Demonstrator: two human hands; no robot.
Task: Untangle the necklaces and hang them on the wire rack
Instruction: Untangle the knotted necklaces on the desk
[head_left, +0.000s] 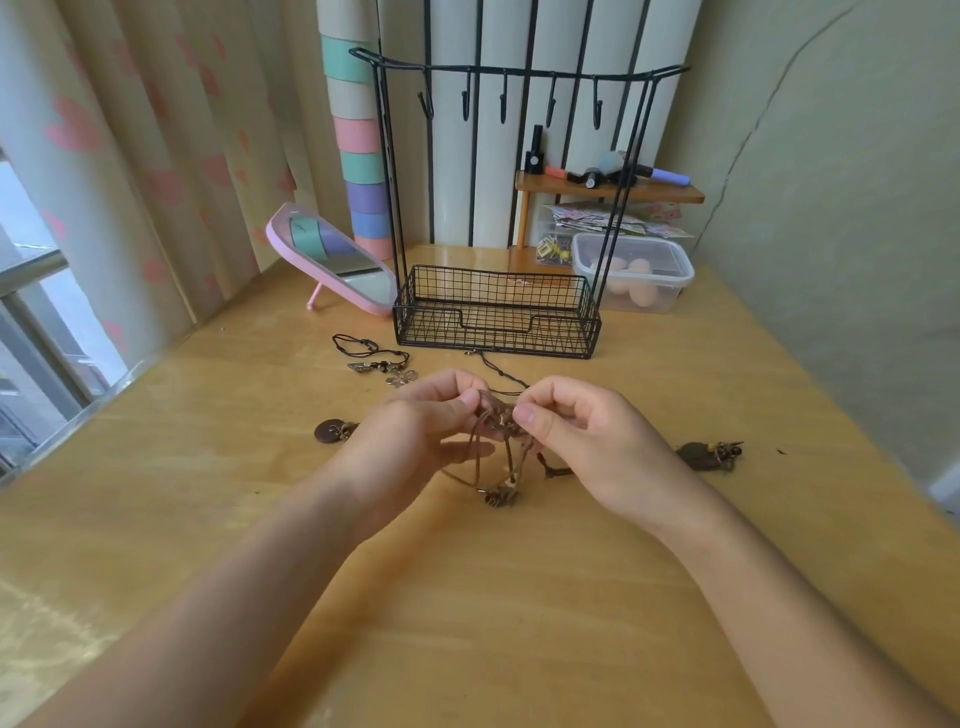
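Note:
A knot of brown cord necklaces (498, 421) hangs between my hands above the wooden table (519, 597). My left hand (415, 436) pinches the knot from the left and my right hand (576, 436) pinches it from the right. Cords trail down to a small metal pendant (501, 496). A black cord necklace (371, 358) with pendants lies to the left of the black wire rack (496, 317), whose several hooks (504, 104) hang bare. A round brown pendant (332, 431) lies left of my hands, and a dark pendant (709, 456) lies on the right.
A pink mirror (332, 260) leans at the back left. Behind the rack, a clear plastic box (636, 273) sits beside a small wooden shelf (608, 189) with bottles. A striped pastel column (358, 150) stands by the curtain. A window is at the left.

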